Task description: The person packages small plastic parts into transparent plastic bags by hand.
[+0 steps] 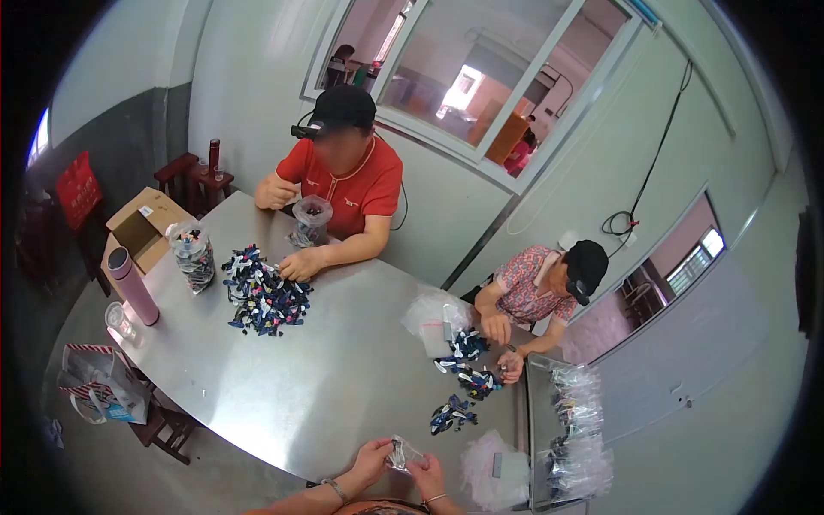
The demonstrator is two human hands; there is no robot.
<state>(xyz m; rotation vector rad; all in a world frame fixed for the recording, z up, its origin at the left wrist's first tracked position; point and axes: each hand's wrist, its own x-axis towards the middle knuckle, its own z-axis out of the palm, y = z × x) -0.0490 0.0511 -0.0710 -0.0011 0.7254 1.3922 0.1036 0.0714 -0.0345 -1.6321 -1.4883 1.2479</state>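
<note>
At the near edge of the metal table (343, 378), my left hand (371, 461) pinches one side of a small clear plastic bag (402, 453). On the other side, the fingers of my right hand (427, 475) are closed on the same bag. Something small and dark shows near the bag's left edge, too small to name. Ahead of my hands lies a small pile of dark blue, black and white pieces (452, 415). To the right of my right hand is a stack of clear bags (506, 472) with a grey block (497, 465) on it.
A tray (538, 429) of filled bags (577, 403) stands at the right. Across the table, a person in red (352, 184) sits by a large pile (266, 292); another person (536, 283) handles pieces at the right. A pink flask (136, 290) stands left.
</note>
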